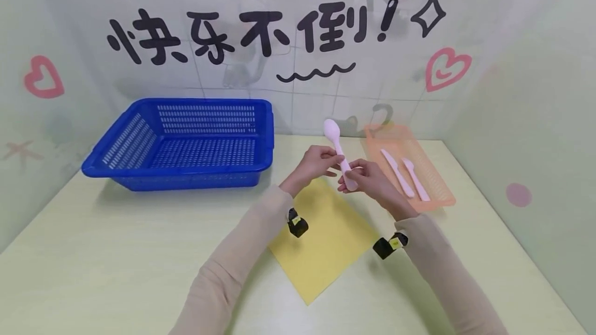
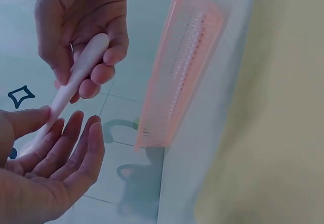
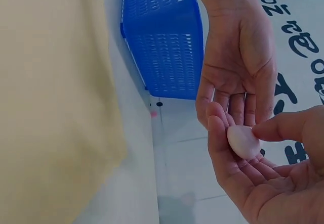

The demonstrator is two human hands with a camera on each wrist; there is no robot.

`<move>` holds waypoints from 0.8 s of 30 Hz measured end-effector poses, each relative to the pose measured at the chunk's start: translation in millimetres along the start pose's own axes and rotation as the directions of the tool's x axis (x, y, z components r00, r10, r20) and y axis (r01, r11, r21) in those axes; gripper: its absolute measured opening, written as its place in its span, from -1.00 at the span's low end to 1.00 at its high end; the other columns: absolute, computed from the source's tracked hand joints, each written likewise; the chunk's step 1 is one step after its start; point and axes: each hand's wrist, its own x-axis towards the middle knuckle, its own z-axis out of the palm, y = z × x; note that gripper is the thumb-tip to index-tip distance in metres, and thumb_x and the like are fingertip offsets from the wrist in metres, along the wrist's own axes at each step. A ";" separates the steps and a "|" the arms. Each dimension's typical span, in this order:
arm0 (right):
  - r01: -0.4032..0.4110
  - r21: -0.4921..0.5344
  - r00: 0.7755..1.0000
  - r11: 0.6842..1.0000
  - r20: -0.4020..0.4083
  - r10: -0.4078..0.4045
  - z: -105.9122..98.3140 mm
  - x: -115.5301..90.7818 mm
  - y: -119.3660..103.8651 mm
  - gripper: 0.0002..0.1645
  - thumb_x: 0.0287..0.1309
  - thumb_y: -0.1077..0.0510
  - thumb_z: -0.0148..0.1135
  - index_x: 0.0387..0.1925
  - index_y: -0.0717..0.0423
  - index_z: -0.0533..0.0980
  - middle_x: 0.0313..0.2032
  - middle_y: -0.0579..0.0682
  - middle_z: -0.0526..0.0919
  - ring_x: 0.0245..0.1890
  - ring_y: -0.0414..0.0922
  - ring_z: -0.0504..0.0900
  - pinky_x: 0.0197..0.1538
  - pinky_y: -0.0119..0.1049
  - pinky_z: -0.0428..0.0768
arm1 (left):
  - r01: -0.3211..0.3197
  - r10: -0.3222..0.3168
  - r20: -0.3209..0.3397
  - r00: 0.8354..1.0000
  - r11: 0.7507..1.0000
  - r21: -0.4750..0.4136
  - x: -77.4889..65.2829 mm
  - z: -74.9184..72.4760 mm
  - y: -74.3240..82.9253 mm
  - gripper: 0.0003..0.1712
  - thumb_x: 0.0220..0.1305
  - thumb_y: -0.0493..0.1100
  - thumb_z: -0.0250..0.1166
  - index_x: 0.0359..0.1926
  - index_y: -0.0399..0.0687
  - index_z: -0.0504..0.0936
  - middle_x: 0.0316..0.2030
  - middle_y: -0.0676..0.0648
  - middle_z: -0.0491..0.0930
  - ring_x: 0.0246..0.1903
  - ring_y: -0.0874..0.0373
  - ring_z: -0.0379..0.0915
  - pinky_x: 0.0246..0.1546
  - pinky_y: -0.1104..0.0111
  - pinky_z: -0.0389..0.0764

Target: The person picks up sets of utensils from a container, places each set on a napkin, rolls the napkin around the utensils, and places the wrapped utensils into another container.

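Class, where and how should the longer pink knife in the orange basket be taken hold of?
Probably by the handle, pinched from above: the longer knife lies with its blade pointing away and its slim handle nearest the head camera, while the orange basket has raised sides likely to hinder a low approach. The right hand is closer, but it holds the spoon.

A basket (image 1: 186, 173) sat centre left, a tray (image 1: 386, 138) (two utensils (image 1: 397, 173) inside) centre right. Between them was a spoon (image 1: 334, 137); a sheet (image 1: 326, 242) lay lower centre.
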 end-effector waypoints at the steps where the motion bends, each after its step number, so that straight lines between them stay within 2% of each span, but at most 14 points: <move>1: 0.004 -0.018 1.000 1.000 0.005 -0.004 3.2 1.2 0.2 -0.72 0.23 0.31 -0.13 -0.13 0.51 0.22 -0.31 0.37 0.55 -0.45 -0.17 0.63 -0.21 -0.14 0.57 | 0.012 -0.012 -0.001 1.000 1.000 0.005 -2.0 -3.2 -0.8 -0.74 0.20 -0.23 0.16 -0.19 -0.39 0.52 -0.22 -0.28 0.59 -0.21 -0.04 0.56 -0.35 0.32 0.59; 7: 0.029 -0.139 0.999 0.990 0.021 -0.027 19.6 10.0 4.1 -0.72 0.22 0.31 -0.07 -0.19 0.56 0.36 -0.33 0.32 0.58 -0.45 -0.18 0.61 -0.22 -0.04 0.56 | 0.060 -0.059 -0.010 0.998 0.996 0.071 -13.3 -18.6 -6.6 -0.74 0.18 -0.23 0.18 -0.18 -0.38 0.54 -0.26 -0.27 0.60 -0.27 -0.03 0.57 -0.41 0.32 0.60; 11: 0.036 -0.158 0.999 0.987 0.025 -0.033 26.6 14.9 7.5 -0.72 0.20 0.31 -0.04 -0.21 0.56 0.39 -0.36 0.32 0.60 -0.47 -0.18 0.60 -0.23 -0.04 0.57 | 0.090 -0.089 -0.015 0.996 0.991 0.101 -18.7 -24.4 -11.0 -0.73 0.18 -0.23 0.18 -0.18 -0.39 0.55 -0.28 -0.28 0.60 -0.30 -0.05 0.57 -0.44 0.33 0.60; 18: -0.047 -0.151 0.998 0.987 0.032 0.053 36.1 22.7 13.2 -0.75 0.16 0.31 0.02 -0.22 0.51 0.40 -0.37 0.25 0.61 -0.49 -0.21 0.58 -0.28 -0.18 0.59 | 0.154 -0.152 -0.030 0.988 0.981 0.121 -21.6 -31.0 -23.5 -0.75 0.14 -0.30 0.20 -0.18 -0.41 0.55 -0.32 -0.29 0.61 -0.47 0.06 0.58 -0.47 0.34 0.60; 24: -0.097 -0.166 0.992 0.981 0.063 0.108 42.5 29.6 23.1 -0.78 0.12 0.32 0.07 -0.25 0.48 0.41 -0.40 0.20 0.61 -0.51 -0.20 0.58 -0.29 -0.20 0.60 | 0.225 -0.225 -0.020 0.974 0.963 0.148 -22.1 -35.1 -34.2 -0.79 0.10 -0.36 0.22 -0.22 -0.44 0.54 -0.37 -0.30 0.60 -0.52 0.09 0.55 -0.48 0.34 0.59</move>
